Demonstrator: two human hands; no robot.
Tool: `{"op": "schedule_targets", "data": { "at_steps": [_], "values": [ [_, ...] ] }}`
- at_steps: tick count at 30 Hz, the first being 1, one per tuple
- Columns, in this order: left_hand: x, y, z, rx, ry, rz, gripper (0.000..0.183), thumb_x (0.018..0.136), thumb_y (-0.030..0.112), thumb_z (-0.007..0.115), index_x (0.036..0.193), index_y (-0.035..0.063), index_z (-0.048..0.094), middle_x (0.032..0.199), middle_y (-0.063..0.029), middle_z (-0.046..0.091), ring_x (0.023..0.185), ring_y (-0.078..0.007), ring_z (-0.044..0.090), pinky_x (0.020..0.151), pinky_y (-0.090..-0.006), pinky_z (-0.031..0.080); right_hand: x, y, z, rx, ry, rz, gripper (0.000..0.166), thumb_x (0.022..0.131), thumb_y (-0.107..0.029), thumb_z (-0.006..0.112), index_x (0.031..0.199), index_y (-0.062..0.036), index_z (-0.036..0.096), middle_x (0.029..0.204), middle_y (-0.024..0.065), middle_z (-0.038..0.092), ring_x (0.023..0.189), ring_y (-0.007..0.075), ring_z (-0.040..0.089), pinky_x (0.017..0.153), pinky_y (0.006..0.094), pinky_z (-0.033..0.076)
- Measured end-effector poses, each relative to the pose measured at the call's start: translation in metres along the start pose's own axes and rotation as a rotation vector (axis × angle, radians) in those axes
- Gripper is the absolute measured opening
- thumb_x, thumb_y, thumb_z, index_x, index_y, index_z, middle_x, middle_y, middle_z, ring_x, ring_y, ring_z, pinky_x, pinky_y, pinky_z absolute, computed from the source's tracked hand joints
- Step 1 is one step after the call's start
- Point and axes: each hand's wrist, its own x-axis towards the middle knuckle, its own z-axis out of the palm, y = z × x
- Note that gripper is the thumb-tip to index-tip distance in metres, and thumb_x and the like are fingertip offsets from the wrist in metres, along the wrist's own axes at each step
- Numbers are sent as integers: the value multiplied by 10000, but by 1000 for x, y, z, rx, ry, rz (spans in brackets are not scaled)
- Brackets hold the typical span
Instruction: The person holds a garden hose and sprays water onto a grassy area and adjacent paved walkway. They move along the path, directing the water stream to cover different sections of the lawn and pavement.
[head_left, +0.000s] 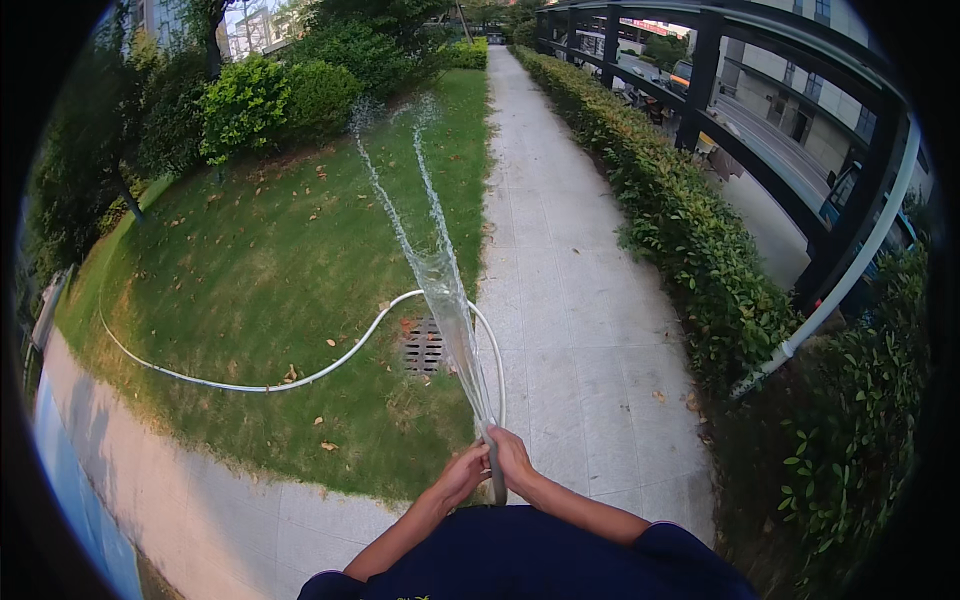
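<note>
Both hands hold the end of a garden hose (496, 480) in front of my dark shirt. My left hand (465, 471) wraps it from the left side. My right hand (512, 454) grips it from the right, with the thumb up at the mouth. Water (450, 307) leaves the hose as a fan that splits into two streams and reaches over the lawn (277, 240) towards the bushes. Beyond my hands, a pale length of hose (330, 367) loops beside the path and snakes left across the grass.
A metal drain grate (422, 346) is set in the grass. The paved path (555, 270) runs ahead, with a low hedge (637, 172) and a dark railing (701, 82) on its right. A pale pipe (847, 289) slants by the hedge. Bushes (247, 101) line the lawn's far left.
</note>
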Motion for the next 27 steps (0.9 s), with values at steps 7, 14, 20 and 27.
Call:
{"op": "schedule_targets", "data": {
  "at_steps": [7, 14, 20, 27],
  "values": [
    [16, -17, -23, 842, -413, -328, 524, 867, 117, 543, 1363, 37, 392, 1342, -100, 453, 1201, -199, 445, 988, -347, 369, -15, -40, 23, -97, 12, 55, 293, 938, -292, 527, 845, -16, 553, 658, 51, 545, 527, 128, 483, 493, 259, 399],
    [-11, -6, 3, 896, -131, -203, 415, 834, 195, 573, 1196, -3, 531, 1148, -124, 547, 1064, -200, 507, 873, -338, 416, -24, -19, 34, -135, 23, 14, 281, 960, -277, 488, 821, -43, 557, 655, 26, 549, 532, 97, 466, 493, 246, 368],
    [-2, -5, -8, 1048, -297, -322, 492, 800, 253, 622, 1195, -29, 541, 1109, -149, 598, 1038, -246, 547, 886, -340, 416, -25, -1, 26, 4, 137, -10, 261, 953, -248, 493, 813, -33, 544, 631, 46, 532, 530, 129, 478, 500, 259, 394],
    [12, -34, -39, 969, -184, -256, 388, 755, 265, 679, 1027, -4, 613, 933, -98, 611, 828, -176, 540, 714, -315, 441, -23, 3, 26, 27, 179, -26, 280, 945, -251, 494, 780, -25, 512, 617, 73, 528, 491, 156, 477, 478, 283, 414]
  ]
}}
